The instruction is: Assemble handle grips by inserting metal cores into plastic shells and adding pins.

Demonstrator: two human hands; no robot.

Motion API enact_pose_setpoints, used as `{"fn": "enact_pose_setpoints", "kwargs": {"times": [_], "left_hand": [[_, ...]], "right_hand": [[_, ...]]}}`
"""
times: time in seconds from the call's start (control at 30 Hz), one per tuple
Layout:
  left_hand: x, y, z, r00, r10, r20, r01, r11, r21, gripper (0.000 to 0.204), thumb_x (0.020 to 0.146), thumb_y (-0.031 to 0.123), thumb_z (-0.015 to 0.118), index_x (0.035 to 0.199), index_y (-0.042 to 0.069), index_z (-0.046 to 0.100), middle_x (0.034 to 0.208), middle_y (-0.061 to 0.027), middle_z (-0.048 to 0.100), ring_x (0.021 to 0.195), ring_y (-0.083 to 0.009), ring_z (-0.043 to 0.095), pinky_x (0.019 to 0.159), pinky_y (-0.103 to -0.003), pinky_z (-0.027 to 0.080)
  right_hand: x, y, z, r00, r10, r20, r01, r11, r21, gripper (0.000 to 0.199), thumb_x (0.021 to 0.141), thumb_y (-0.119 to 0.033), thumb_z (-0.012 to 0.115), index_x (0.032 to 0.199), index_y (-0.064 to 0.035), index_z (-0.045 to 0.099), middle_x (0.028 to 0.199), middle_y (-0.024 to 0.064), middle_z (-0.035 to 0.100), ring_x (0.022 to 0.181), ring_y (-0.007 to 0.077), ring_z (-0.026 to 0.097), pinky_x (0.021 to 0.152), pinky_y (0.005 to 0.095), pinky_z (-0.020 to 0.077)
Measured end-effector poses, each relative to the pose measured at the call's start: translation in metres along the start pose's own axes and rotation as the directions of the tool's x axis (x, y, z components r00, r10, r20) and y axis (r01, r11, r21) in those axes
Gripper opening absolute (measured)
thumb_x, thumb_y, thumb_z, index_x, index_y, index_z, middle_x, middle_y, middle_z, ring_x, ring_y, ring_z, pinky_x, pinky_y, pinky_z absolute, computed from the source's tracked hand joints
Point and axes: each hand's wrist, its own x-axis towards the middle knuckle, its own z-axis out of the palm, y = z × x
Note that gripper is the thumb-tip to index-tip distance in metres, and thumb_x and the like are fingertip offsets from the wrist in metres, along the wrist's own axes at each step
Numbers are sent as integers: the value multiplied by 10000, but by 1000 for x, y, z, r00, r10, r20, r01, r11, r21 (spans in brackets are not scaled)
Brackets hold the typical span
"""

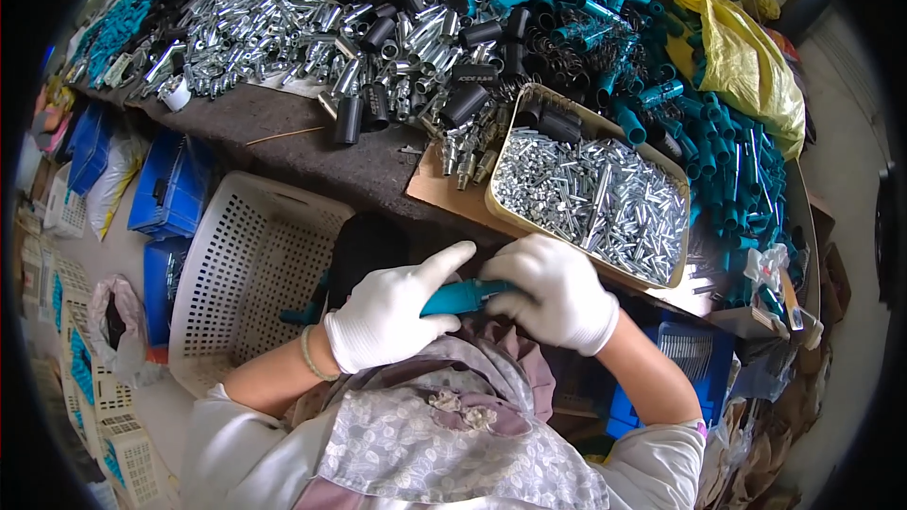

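Note:
In front of my lap I hold a teal, tube-shaped plastic handle (452,298) lying roughly level. My white-gloved left hand (383,319) grips its left part, with one finger stretched upward and another digit along the near side. The gloved right hand (557,293) closes round the other end, its fingers curled and slightly blurred. Whatever small piece may be between those right fingers is hidden. Just beyond the right hand, a rectangular tin tray (493,191) holds many small silver pins and a few black sleeves.
Across the dark bench (274,132) spread heaps of silver metal tubes (260,24), black sleeves and teal handles (727,156). A yellow sack (732,47) lies at the back right. Left of me stands a white perforated basket (255,246), with blue bins (170,184) behind it.

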Motion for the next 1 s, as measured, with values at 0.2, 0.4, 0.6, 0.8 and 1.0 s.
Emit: {"fn": "enact_pose_setpoints", "kwargs": {"times": [0.2,0.4,0.6,0.8,1.0], "left_hand": [[-1,-2,6,962,264,-74,-238,938,251,568,748,100,777,1281,111,581,1069,-110,689,850,-307,693,729,-379,571],[-4,-1,1,978,199,-64,-182,961,210,422,733,79,796,1134,70,665,1094,-130,690,915,-316,700,777,-376,580],[2,-4,6,980,147,-132,-132,984,117,430,763,91,782,1174,86,653,1040,-121,694,817,-315,704,702,-365,583],[3,-4,7,983,74,-167,-79,997,-22,450,761,86,806,1184,57,655,1041,-142,699,845,-325,709,737,-351,576],[2,-6,6,979,-149,-140,108,958,-267,460,757,45,805,1189,1,654,1058,-184,709,941,-247,725,812,-320,560]], "right_hand": [[48,54,-20,907,178,-383,-323,875,-360,125,839,-178,687,880,-65,723,869,152,664,835,365,648,773,455,524],[46,72,-6,891,429,-148,-453,823,-343,166,831,-210,676,856,-50,709,903,177,675,882,373,662,808,469,522],[47,65,-2,895,392,-212,-443,833,-331,206,823,-241,708,894,-47,721,924,184,690,912,368,668,815,455,526],[44,68,-8,853,497,-162,-522,815,-250,177,844,-207,691,922,-48,703,887,172,697,871,381,666,784,453,524],[48,62,-8,869,366,-333,-441,877,-190,219,815,-236,731,938,-58,695,949,166,684,904,362,656,817,445,524]]}}
